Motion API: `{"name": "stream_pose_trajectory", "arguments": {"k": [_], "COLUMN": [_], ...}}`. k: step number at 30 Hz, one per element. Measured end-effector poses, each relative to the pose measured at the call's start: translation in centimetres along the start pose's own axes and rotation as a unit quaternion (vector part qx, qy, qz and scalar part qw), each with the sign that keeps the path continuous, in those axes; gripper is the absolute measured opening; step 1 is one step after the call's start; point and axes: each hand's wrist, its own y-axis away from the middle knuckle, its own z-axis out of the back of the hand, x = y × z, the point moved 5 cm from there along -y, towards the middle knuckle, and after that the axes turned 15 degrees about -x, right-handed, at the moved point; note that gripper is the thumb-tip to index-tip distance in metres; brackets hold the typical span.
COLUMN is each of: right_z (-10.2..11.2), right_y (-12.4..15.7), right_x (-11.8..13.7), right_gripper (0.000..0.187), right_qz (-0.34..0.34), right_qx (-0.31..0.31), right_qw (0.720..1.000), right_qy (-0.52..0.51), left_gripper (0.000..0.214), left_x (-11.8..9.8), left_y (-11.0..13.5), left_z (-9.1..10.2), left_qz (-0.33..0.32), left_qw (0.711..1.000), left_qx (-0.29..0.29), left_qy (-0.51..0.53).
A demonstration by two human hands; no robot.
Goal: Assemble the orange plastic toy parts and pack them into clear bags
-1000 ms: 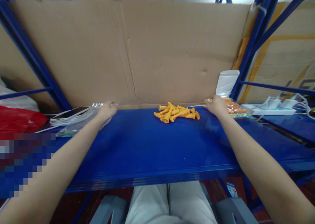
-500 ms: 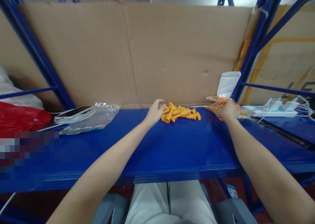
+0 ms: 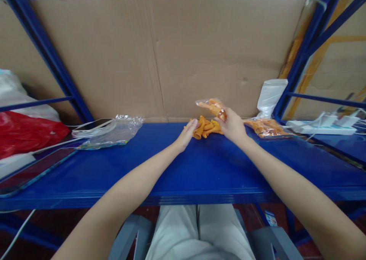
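Note:
A see-through plastic bag with orange pieces in it (image 3: 213,105) is raised in my right hand (image 3: 233,126), whose fingers grip its lower right end. Just below lies a heap of loose orange plastic pieces (image 3: 206,128), several of them with flared ends. My left hand (image 3: 185,136) rests against the left side of this heap, fingers stretched out and thumb up, holding nothing I can see. More bagged orange pieces (image 3: 265,128) lie on the blue shelf (image 3: 200,164) to the right.
A crumpled see-through bag (image 3: 118,133) and white cables (image 3: 93,130) lie at left, beside a dark flat device (image 3: 34,168) and a red bag (image 3: 28,132). On the right are a white pouch (image 3: 271,96) and a power strip (image 3: 323,128). Cardboard (image 3: 114,54) walls the back.
My right hand has come left from the bags at the right, carrying one bag up over the loose heap. My left hand has shifted slightly and now touches the heap's left side.

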Motion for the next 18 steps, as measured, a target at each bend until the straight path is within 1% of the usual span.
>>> {"name": "stream_pose_trajectory", "arguments": {"k": [3,5,8,10,12,13,14,16,18], "right_z": [-1.0,-1.3,-1.3,-1.5,-1.8,-1.9,-2.1,-2.4,-2.7], "right_y": [1.9,2.9,3.6,3.8,3.9,3.8,3.7,3.2,2.8], "right_x": [3.7,5.3,6.2,6.4,6.2,5.9,5.4,4.0,2.7], "right_gripper": [0.031,0.033,0.035,0.040,0.038,0.034,0.030,0.025,0.024], "right_qz": [0.064,0.089,0.091,0.095,0.093,0.085,0.071,0.039,0.015], "right_qx": [0.069,0.105,0.159,0.218,0.272,0.284,0.281,0.247,0.214], "right_qw": [0.995,0.989,0.980,0.963,0.938,0.930,0.928,0.940,0.953], "right_qy": [-0.045,-0.054,-0.074,-0.124,-0.192,-0.218,-0.233,-0.230,-0.213], "left_gripper": [0.036,0.031,0.012,0.003,0.007,0.009,0.009,0.007,0.006], "left_x": [-0.3,-0.4,-0.1,0.2,0.4,0.5,0.6,0.6,0.7], "left_y": [0.0,0.0,-0.3,-0.6,-0.9,-1.1,-1.2,-1.5,-1.8], "left_z": [0.7,1.3,2.2,2.7,3.0,3.2,3.3,3.6,3.8], "left_qz": [0.075,0.097,0.100,0.100,0.099,0.100,0.101,0.103,0.107], "left_qw": [0.993,0.987,0.984,0.984,0.987,0.988,0.989,0.991,0.992], "left_qx": [-0.024,-0.046,-0.088,-0.106,-0.110,-0.107,-0.102,-0.083,-0.063], "left_qy": [0.092,0.122,0.122,0.098,0.068,0.055,0.042,0.022,0.005]}}
